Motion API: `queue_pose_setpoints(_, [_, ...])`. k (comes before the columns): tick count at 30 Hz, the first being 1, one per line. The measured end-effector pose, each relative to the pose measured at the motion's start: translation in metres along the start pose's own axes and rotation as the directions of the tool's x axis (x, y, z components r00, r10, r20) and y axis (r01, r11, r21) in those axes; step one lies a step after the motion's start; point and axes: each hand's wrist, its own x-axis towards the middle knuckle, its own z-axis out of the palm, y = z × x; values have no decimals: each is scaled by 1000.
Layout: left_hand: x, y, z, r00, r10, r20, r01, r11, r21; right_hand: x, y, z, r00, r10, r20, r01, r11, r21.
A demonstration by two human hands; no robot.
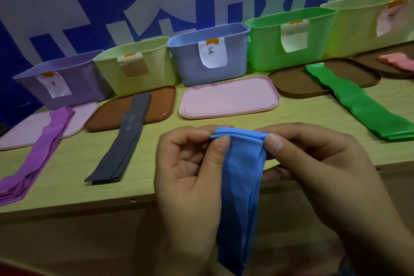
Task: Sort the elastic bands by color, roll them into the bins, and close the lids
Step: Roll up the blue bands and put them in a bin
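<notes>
Your left hand (190, 170) and right hand (313, 163) pinch the top corners of the stacked blue elastic bands (240, 186), which hang lengthwise below your grip; the blue bin (210, 56) stands straight beyond it.

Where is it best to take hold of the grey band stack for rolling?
Grip the near end of the flat grey elastic band stack from above: it lies flush on the table near the edge, while the far end rests on the brown lid.

The lower end of the blue bands (240, 197) is cut off by the bottom edge. The pink bands (395, 60) and rightmost bin (358, 29) are cropped at right.
</notes>
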Motion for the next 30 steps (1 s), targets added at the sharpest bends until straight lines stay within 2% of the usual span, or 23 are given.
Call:
queue_pose_setpoints(3, [2,1,0,999,45,30,-44,999,-31,1,0,-1,995,95,27,-98,984,147])
queue_pose_setpoints(6, [4,2,-2,998,35,58,-30,995,-95,3,1,-1,989,144,34,-148,968,201])
queue_pose_setpoints(13, [4,-3,-3,996,35,76,-31,998,-53,0,1,5,1000,17,-16,-17,1000,8])
queue_pose_setpoints(24, [3,-6,-6,997,40,61,-37,998,-47,-3,0,6,999,-45,-16,44,998,-44])
queue_pose_setpoints(30, [3,-6,-5,999,47,6,-47,999,-16,-2,2,6,999,-43,-6,43,998,-51])
